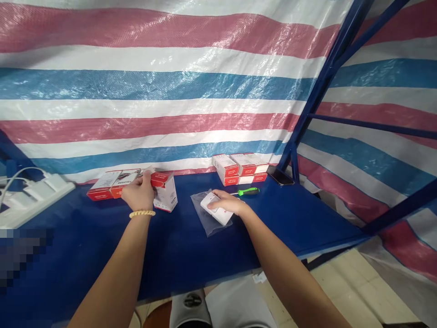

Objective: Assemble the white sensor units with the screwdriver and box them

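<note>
A small red and white cardboard box (165, 195) stands upright on the blue table. My left hand (139, 191), with a beaded bracelet at the wrist, is closed at its upper left side, the fingers pinching what looks like a white flap by the top. The fingertips are partly hidden. My right hand (227, 203) grips a flat white rectangular device (218, 210) with rounded edges, thumb on top. Under the device lies a clear plastic bag (209, 227), on the tabletop; whether the device is partly inside it I cannot tell.
More red and white boxes (102, 184) lie behind my left hand, and several are stacked (235, 169) at the back. A green-handled screwdriver (248, 192) and a phone (280, 176) lie right of centre. A power strip (37, 196) with plugs sits left. Striped sheeting (153, 86) hangs behind.
</note>
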`<state>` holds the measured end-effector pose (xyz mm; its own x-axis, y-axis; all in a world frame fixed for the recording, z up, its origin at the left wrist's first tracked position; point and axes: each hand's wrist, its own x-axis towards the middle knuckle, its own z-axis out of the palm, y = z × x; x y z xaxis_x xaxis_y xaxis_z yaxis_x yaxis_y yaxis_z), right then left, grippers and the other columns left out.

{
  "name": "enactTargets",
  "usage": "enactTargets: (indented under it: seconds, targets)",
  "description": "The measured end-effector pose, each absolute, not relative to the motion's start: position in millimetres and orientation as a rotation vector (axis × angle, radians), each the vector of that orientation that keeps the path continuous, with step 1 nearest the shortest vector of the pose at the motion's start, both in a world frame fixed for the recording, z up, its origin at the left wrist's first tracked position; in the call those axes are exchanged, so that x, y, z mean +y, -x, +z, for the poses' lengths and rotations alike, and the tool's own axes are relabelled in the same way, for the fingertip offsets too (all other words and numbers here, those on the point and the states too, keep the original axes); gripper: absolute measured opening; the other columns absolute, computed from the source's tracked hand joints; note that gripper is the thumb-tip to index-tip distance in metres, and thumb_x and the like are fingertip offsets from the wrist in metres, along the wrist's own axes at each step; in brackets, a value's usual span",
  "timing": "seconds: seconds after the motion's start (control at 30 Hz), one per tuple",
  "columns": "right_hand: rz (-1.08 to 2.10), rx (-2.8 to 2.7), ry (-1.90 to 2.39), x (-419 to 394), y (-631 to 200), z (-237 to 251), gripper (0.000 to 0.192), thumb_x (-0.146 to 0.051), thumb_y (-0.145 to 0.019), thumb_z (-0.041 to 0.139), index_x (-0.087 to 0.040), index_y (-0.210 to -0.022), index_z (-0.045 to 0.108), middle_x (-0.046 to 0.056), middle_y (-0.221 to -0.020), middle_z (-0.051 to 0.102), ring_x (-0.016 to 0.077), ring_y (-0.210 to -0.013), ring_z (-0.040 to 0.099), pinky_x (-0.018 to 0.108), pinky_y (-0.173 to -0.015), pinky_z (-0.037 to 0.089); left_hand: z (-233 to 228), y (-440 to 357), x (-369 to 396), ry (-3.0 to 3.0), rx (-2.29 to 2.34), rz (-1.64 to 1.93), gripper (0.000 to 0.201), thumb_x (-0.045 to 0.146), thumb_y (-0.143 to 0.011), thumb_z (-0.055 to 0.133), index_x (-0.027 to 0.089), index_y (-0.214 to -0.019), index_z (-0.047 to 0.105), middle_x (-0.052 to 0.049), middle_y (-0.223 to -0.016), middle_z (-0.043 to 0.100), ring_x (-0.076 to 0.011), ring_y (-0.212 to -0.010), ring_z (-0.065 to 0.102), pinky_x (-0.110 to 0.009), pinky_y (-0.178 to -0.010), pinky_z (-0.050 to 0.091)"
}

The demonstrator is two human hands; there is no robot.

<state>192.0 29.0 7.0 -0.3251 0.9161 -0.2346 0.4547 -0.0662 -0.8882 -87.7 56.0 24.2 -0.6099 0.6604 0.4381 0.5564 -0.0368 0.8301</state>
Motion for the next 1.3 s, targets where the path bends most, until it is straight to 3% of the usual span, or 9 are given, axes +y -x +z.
enactTargets:
  seconds: [0.1, 0.2, 0.33, 0.43, 0.53, 0.6, 0.83, 1.07, 1.3]
  targets:
    - [1.406, -1.771, 1.444, 29, -192, 7, 0.042, -0.037, -0.065, 0.073, -0.023, -0.102, 0.057, -0.003, -0.085, 0.063, 0.0108, -0.064, 0.058, 0.020, -0.050, 0.040, 28, 79, 51, -1.195, 2.140, 1.811, 0.051, 0.061, -0.080, 0.051, 0.018, -0.054, 0.057, -0.001, -0.042, 0.048, -0.0204, -0.055, 0.054, -0.035, -0.067, 0.046]
    - [1.437, -1.754, 1.430, 28, -191, 7, 0.038, -0.035, -0.065, 0.072, -0.023, -0.097, 0.056, -0.003, -0.081, 0.062, 0.0105, -0.062, 0.058, 0.020, -0.049, 0.041, 22, 76, 51, -1.191, 2.138, 1.898, 0.050, 0.059, -0.084, 0.046, 0.018, -0.058, 0.057, -0.003, -0.052, 0.052, -0.0206, -0.062, 0.054, -0.036, -0.072, 0.045]
    - [1.437, -1.744, 1.429, 28, -190, 7, 0.039, -0.036, -0.064, 0.072, -0.023, -0.098, 0.056, -0.003, -0.081, 0.063, 0.0111, -0.064, 0.059, 0.020, -0.049, 0.041, 0, 79, 57, -1.434, 2.081, 1.945, 0.039, 0.051, -0.082, 0.049, 0.015, -0.092, 0.061, -0.005, -0.078, 0.056, -0.0226, -0.080, 0.056, -0.039, -0.083, 0.046]
    - [1.422, -1.748, 1.433, 28, -190, 7, 0.040, -0.036, -0.064, 0.073, -0.024, -0.099, 0.057, -0.003, -0.082, 0.063, 0.0110, -0.064, 0.058, 0.019, -0.048, 0.040, -14, 81, 59, -1.738, 1.981, 1.835, 0.063, 0.045, -0.071, 0.064, 0.013, -0.123, 0.047, -0.012, -0.111, 0.052, -0.0285, -0.109, 0.051, -0.044, -0.097, 0.043]
    - [1.423, -1.755, 1.431, 29, -190, 6, 0.042, -0.036, -0.064, 0.073, -0.024, -0.101, 0.057, -0.003, -0.083, 0.063, 0.0109, -0.064, 0.058, 0.019, -0.048, 0.040, -19, 79, 59, -1.932, 1.893, 1.682, 0.096, 0.044, -0.058, 0.075, 0.012, -0.137, 0.030, -0.017, -0.130, 0.041, -0.0343, -0.128, 0.040, -0.046, -0.107, 0.036]
    - [1.428, -1.760, 1.423, 29, -190, 5, 0.042, -0.036, -0.064, 0.073, -0.023, -0.101, 0.058, -0.003, -0.083, 0.063, 0.0107, -0.064, 0.058, 0.019, -0.048, 0.040, -21, 77, 59, -2.002, 1.894, 1.570, 0.103, 0.044, -0.054, 0.078, 0.012, -0.137, 0.027, -0.017, -0.130, 0.040, -0.0362, -0.128, 0.040, -0.049, -0.108, 0.035]
    - [1.438, -1.766, 1.415, 28, -191, 8, 0.041, -0.036, -0.065, 0.073, -0.023, -0.101, 0.057, -0.003, -0.081, 0.062, 0.0106, -0.064, 0.058, 0.019, -0.048, 0.040, -29, 75, 68, -1.908, 2.068, 1.237, 0.086, 0.042, -0.058, 0.075, 0.009, -0.127, 0.035, -0.015, -0.117, 0.043, -0.0373, -0.122, 0.040, -0.054, -0.105, 0.034]
    - [1.403, -1.774, 1.423, 29, -190, 6, 0.041, -0.036, -0.065, 0.073, -0.022, -0.100, 0.056, -0.003, -0.081, 0.063, 0.0103, -0.062, 0.058, 0.019, -0.050, 0.040, -29, 57, 66, -1.751, 2.263, 1.359, 0.088, 0.051, -0.067, 0.072, 0.006, -0.132, 0.034, -0.023, -0.124, 0.046, -0.0430, -0.125, 0.040, -0.058, -0.102, 0.034]
    - [1.387, -1.798, 1.431, 30, -190, 4, 0.044, -0.038, -0.064, 0.074, -0.023, -0.101, 0.056, -0.003, -0.084, 0.063, 0.0111, -0.064, 0.058, 0.020, -0.050, 0.041, -28, 59, 65, -1.631, 2.123, 1.481, 0.098, 0.043, -0.067, 0.076, 0.006, -0.140, 0.023, -0.027, -0.133, 0.040, -0.0414, -0.130, 0.039, -0.055, -0.101, 0.041]
